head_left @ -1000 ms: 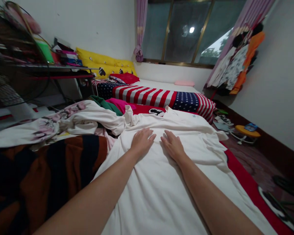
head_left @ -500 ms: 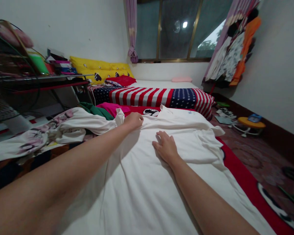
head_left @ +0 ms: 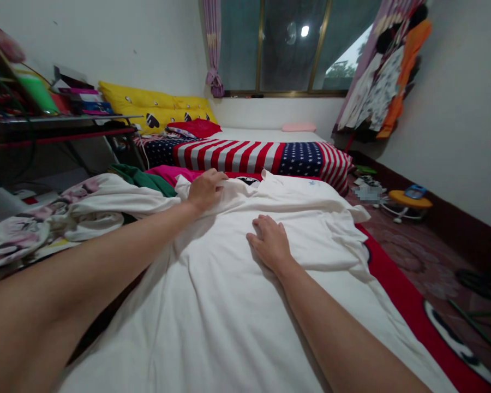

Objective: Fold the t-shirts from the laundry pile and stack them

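Note:
A white short-sleeved shirt (head_left: 225, 284) lies spread out in front of me, with wrinkles and folds across its upper part and a small blue mark near its far right. My left hand (head_left: 207, 190) rests on the shirt's far left part by the sleeve, fingers apart and slightly bent over the cloth. My right hand (head_left: 270, 243) lies on the middle of the shirt, palm down, with its fingers spread and touching the fabric. A red cover (head_left: 396, 295) with black-and-white print shows beneath the shirt.
A floral white garment (head_left: 85, 204), a green cloth (head_left: 147, 179) and a pink cloth (head_left: 174, 173) lie to the left. Behind is a bed with a striped, starred blanket (head_left: 233, 155). A cluttered desk (head_left: 118, 123) stands left; a yellow stool (head_left: 409, 199) stands right.
My left hand has shifted left, its fingers now more spread, and the shirt's left side has moved left with it. My right hand has barely moved. The camera view has turned slightly.

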Action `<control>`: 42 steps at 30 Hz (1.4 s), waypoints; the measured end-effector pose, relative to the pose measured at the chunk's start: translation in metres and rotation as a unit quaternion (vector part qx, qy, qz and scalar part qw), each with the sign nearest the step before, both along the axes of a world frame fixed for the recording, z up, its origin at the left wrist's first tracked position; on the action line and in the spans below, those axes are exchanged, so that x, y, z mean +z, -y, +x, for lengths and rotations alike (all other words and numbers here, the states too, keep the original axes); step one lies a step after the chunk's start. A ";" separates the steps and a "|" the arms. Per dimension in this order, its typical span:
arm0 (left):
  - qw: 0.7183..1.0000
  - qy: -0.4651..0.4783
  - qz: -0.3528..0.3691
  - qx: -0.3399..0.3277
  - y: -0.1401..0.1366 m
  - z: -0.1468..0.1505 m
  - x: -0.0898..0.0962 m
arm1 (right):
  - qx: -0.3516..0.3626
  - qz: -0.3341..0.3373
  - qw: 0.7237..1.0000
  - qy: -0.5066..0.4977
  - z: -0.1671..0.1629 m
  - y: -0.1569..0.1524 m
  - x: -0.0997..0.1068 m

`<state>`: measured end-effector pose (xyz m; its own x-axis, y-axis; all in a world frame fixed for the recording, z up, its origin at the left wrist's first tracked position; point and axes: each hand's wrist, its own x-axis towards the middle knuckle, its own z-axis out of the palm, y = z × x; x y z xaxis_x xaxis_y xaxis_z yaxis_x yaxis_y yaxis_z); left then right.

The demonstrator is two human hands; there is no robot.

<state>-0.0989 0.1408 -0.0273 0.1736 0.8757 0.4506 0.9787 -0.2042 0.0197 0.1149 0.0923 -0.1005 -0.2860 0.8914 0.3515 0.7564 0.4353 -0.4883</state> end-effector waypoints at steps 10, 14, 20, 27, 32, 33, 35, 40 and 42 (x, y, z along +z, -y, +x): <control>0.979 -0.103 -0.096 -0.150 0.080 0.009 -0.025 | -0.014 0.011 0.994 -0.105 0.002 -0.006 0.001; 0.990 -0.078 -0.094 -0.078 0.068 0.033 -0.027 | 0.004 0.015 0.993 -0.120 0.003 -0.006 0.001; 0.993 -0.076 -0.086 -0.006 0.022 0.039 -0.001 | -0.015 0.027 0.987 -0.160 0.003 -0.008 -0.003; 0.990 -0.038 -0.026 0.133 -0.051 0.010 0.019 | -0.008 0.026 0.992 -0.123 0.004 -0.006 -0.004; 0.995 -0.044 0.029 0.079 -0.044 0.038 -0.005 | -0.011 0.029 0.995 -0.093 0.004 -0.004 -0.003; 0.997 -0.045 0.044 0.043 -0.036 0.046 -0.008 | -0.013 0.029 0.996 -0.089 0.003 -0.004 -0.002; 0.996 -0.050 0.053 -0.053 -0.014 0.062 -0.016 | -0.016 0.029 0.996 -0.084 0.003 -0.005 -0.002; 0.975 -0.089 -0.018 -0.205 0.049 0.064 -0.036 | -0.001 0.036 0.996 -0.076 0.004 -0.004 -0.002; 0.979 -0.114 0.006 -0.171 0.061 0.047 -0.036 | -0.002 0.035 0.996 -0.081 0.004 -0.004 -0.002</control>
<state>-0.0524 0.0796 -0.0636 0.5525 0.7444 0.3750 0.8321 -0.5189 -0.1959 0.1186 0.0965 -0.1022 -0.2169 0.8641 0.4542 0.6727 0.4695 -0.5719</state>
